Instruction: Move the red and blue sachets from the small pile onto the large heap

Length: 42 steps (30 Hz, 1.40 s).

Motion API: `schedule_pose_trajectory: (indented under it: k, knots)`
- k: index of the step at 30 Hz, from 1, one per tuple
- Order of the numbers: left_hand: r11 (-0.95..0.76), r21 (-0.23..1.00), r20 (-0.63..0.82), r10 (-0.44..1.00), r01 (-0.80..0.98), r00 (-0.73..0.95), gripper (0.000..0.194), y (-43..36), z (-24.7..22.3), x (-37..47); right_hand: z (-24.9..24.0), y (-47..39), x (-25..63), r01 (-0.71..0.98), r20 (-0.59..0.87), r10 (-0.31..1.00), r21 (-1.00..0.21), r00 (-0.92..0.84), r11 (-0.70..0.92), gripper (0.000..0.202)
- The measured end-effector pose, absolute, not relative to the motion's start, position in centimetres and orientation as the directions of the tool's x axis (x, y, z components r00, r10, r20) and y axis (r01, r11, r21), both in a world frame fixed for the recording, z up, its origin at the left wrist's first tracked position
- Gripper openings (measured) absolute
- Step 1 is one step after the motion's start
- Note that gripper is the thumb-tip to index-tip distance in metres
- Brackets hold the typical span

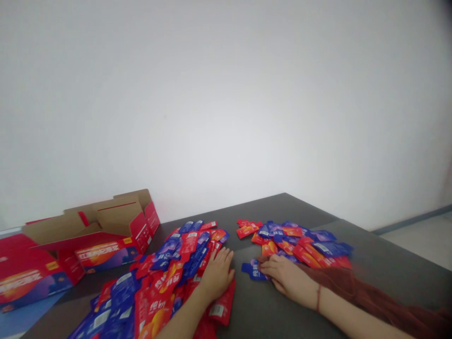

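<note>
Flat red and blue spouted pouches lie in two heaps on a dark table. Over the right edge of the near-left heap (160, 282) rests my left hand (219, 270), fingers stretched out and a little spread, touching red pouches. My right hand (287, 278) is at the front of the right heap (300, 240). Its fingers are closed over the right end of a blue pouch (252, 270) that lies on the tabletop; the thumb side is low and partly hidden. A thin red cord circles the right wrist.
Open red cardboard boxes (102, 240) with printed fronts stand at the left, by the white wall (226, 108). Brown fabric (353, 287) stretches behind my right forearm. The dark table (261, 310) has its far corner near the wall; floor shows at the right.
</note>
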<state>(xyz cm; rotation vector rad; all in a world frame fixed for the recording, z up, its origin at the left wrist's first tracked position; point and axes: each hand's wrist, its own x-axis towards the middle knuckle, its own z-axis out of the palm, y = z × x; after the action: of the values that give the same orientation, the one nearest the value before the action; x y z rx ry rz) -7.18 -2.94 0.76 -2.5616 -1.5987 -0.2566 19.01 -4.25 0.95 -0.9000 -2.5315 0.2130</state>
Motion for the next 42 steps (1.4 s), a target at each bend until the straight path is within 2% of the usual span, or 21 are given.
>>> schedule_pose_trajectory:
  k: [5,10,12,14,16,18,22,24,28,32,35,38,42]
  knots:
    - [-0.515,-0.012,0.196,0.840,0.857,0.507,0.036,-2.3,2.2,-7.5,1.5,-3.7,19.8,0.445,0.385,0.557,-0.345,-0.736,0.826,0.040]
    - [-0.526,0.130,0.122,0.849,0.840,0.513,0.034,-4.8,1.9,-3.9,2.4,-3.8,20.1,0.326,0.367,0.481,-0.408,-0.796,0.852,0.044]
    - [-0.502,0.128,0.064,0.865,0.855,0.498,0.032,-5.7,1.6,-2.3,2.3,-3.7,20.0,0.386,0.360,0.526,-0.393,-0.770,0.834,0.042]
    - [-0.476,0.095,0.038,0.879,0.874,0.475,0.025,-6.1,1.4,-1.1,1.7,-3.6,19.8,0.510,0.366,0.625,-0.367,-0.690,0.778,0.040]
    - [-0.449,0.098,0.060,0.893,0.888,0.445,0.026,-6.1,1.2,-0.7,0.9,-3.6,19.3,0.619,0.366,0.710,-0.349,-0.601,0.704,0.037]
    - [-0.418,0.163,0.125,0.907,0.894,0.402,0.032,-5.7,0.9,-0.9,0.2,-3.8,18.6,0.660,0.366,0.736,-0.331,-0.570,0.675,0.033]
    - [-0.373,0.310,0.176,0.927,0.875,0.333,0.062,-4.8,0.0,-2.0,-0.2,-4.7,16.6,0.614,0.371,0.683,-0.303,-0.629,0.729,0.031]
    - [-0.358,0.357,0.161,0.933,0.863,0.321,0.070,-4.5,-0.3,-2.4,0.0,-5.1,15.8,0.596,0.353,0.664,-0.294,-0.659,0.748,0.032]
    - [-0.396,0.371,0.202,0.917,0.840,0.343,0.074,-4.3,-1.0,-2.9,0.7,-5.7,16.2,0.484,0.306,0.551,-0.270,-0.776,0.832,0.035]
    - [-0.478,0.315,0.232,0.877,0.820,0.421,0.058,-4.3,-1.2,-3.3,1.0,-6.6,18.4,0.345,0.307,0.440,-0.319,-0.844,0.883,0.038]
    - [-0.468,0.338,0.223,0.883,0.816,0.414,0.049,-4.0,-0.8,-3.4,0.9,-7.0,18.9,0.361,0.356,0.490,-0.372,-0.796,0.855,0.038]
    - [-0.495,0.424,0.164,0.866,0.759,0.473,0.041,-3.3,0.0,-3.9,0.4,-6.6,17.1,0.483,0.381,0.618,-0.396,-0.687,0.781,0.036]
    - [-0.495,0.531,0.078,0.836,0.688,0.543,0.033,-2.4,1.0,-5.2,-0.5,-5.7,13.5,0.652,0.295,0.719,-0.302,-0.630,0.695,0.029]
